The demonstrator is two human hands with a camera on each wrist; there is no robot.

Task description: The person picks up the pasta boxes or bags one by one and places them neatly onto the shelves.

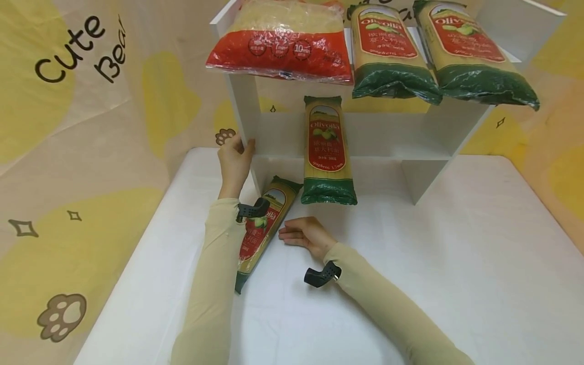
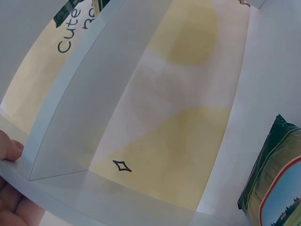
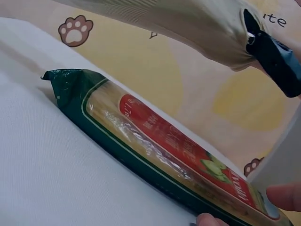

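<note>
My left hand [image 1: 235,163] grips the left side panel of the white shelf [image 1: 253,121]; in the left wrist view the thumb [image 2: 9,147] and the curled fingers [image 2: 19,205] lie on either side of the board. A spaghetti pack [image 1: 262,223] with green ends and a red label lies slanted on the white table, partly covered by the left forearm. Just right of this pack is my right hand [image 1: 310,235], fingers extended toward it and nothing in its grasp. In the right wrist view, its fingertips overlap the far end of the spaghetti pack [image 3: 141,136].
Another spaghetti pack [image 1: 327,152] leans on the middle shelf, its lower end jutting forward. On top lie a red-and-clear pasta bag [image 1: 283,45] and two more spaghetti packs [image 1: 388,50], overhanging the front edge. Patterned cloth [image 1: 114,177] hangs behind the table [image 1: 410,284].
</note>
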